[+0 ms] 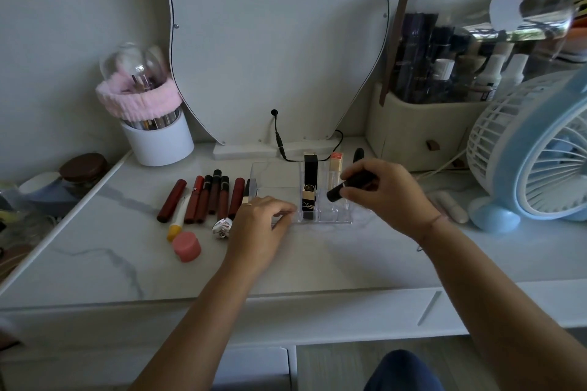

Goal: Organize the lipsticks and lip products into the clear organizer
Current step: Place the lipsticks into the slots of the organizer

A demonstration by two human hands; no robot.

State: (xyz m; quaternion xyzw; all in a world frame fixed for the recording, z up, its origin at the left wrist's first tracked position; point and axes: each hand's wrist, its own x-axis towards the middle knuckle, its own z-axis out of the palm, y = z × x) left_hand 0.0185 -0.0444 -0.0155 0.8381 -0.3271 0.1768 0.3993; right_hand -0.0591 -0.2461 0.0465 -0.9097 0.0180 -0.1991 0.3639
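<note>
My right hand point(386, 192) has its grip closed on a dark cylindrical lipstick tube point(347, 188), long axis tilted, lower end aimed left and down at the clear acrylic organizer point(333, 216) just beneath it. My left hand point(260, 225) steadies the organizer's front edge on the white marble bench point(317, 260), fingers curled.

A mirror point(273, 41) is seen at upper centre, propped against the wall, with a black cable point(279, 139) plugged in at its base. At left, a white cup point(158, 143) is wrapped by a pink headband point(136, 101). A blue-and-white fan point(540, 155) is placed at right, below a clear-lidded cosmetics case point(444, 73). A dark-lidded jar point(84, 168) is seen at far left.
</note>
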